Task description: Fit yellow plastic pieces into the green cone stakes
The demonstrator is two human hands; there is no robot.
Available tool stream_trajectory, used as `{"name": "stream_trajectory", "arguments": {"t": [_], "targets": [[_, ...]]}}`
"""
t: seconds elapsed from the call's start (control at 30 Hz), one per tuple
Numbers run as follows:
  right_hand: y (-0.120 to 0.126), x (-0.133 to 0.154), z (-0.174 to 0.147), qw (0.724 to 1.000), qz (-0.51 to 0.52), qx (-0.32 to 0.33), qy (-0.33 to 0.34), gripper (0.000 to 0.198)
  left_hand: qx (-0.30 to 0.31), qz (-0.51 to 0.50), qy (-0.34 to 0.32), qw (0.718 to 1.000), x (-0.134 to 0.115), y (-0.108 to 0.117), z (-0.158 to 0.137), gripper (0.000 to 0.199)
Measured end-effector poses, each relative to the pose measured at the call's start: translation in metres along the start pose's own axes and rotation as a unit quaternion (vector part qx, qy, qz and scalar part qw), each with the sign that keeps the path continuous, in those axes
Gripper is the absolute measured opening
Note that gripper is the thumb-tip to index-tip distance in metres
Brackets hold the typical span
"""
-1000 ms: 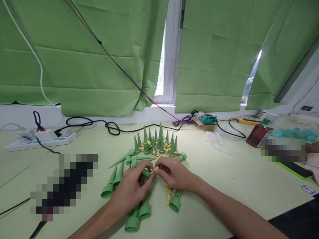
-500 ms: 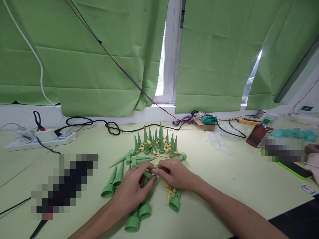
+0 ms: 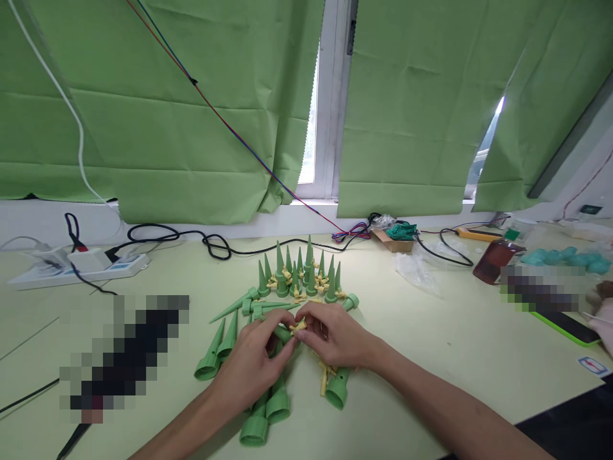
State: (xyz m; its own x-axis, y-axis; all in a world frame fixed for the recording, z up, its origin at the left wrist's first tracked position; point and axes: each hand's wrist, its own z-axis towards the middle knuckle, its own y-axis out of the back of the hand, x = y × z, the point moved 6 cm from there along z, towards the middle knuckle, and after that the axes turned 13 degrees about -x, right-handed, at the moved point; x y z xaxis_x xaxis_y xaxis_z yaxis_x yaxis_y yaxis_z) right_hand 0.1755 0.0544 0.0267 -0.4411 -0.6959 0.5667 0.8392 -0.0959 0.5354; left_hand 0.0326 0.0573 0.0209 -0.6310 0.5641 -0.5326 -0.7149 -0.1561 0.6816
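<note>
My left hand (image 3: 263, 350) is closed around a green plastic watering spike (image 3: 281, 333), which is partly covered by my fingers. A small yellow valve (image 3: 299, 327) sits between the thumb and fingers of my right hand (image 3: 338, 331), right against that spike. More green spikes lie around my left hand, including a wide-mouthed one (image 3: 253, 429) nearest me. Beneath my right hand are loose yellow valves (image 3: 325, 374) and another green spike (image 3: 338, 390). Beyond both hands stand several upright spikes (image 3: 309, 271) with yellow valves at their bases.
A power strip (image 3: 81, 271) with black cables lies at the left, above a pixelated dark object (image 3: 131, 351). Toward the back right are a small cardboard box (image 3: 395, 241), clear plastic wrap (image 3: 416, 271) and a brown-red bottle (image 3: 495, 259). A green-edged phone (image 3: 565, 324) lies far right.
The yellow valve now shows more fully between my fingertips, turned against the spike. My right fingers have shifted slightly to the left; my left hand has hardly moved.
</note>
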Motion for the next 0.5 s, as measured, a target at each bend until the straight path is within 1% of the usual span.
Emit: {"name": "stream_trajectory", "arguments": {"t": [0.23,0.4,0.5], "targets": [[-0.0004,-0.0006,0.0011,1.000,-0.007,-0.001,0.011,0.004,0.001,0.012,0.001,1.000,0.0012,-0.0005,-0.0012,0.012],[-0.0015,-0.0018,0.0027,1.000,-0.013,0.001,0.002,0.016,0.005,0.019,-0.004,1.000,0.0000,-0.0006,-0.0012,0.014],[-0.0031,-0.0052,0.0031,1.000,-0.020,0.000,-0.001,0.024,-0.003,0.018,-0.008,1.000,-0.0004,-0.0003,-0.0006,0.014]]}}
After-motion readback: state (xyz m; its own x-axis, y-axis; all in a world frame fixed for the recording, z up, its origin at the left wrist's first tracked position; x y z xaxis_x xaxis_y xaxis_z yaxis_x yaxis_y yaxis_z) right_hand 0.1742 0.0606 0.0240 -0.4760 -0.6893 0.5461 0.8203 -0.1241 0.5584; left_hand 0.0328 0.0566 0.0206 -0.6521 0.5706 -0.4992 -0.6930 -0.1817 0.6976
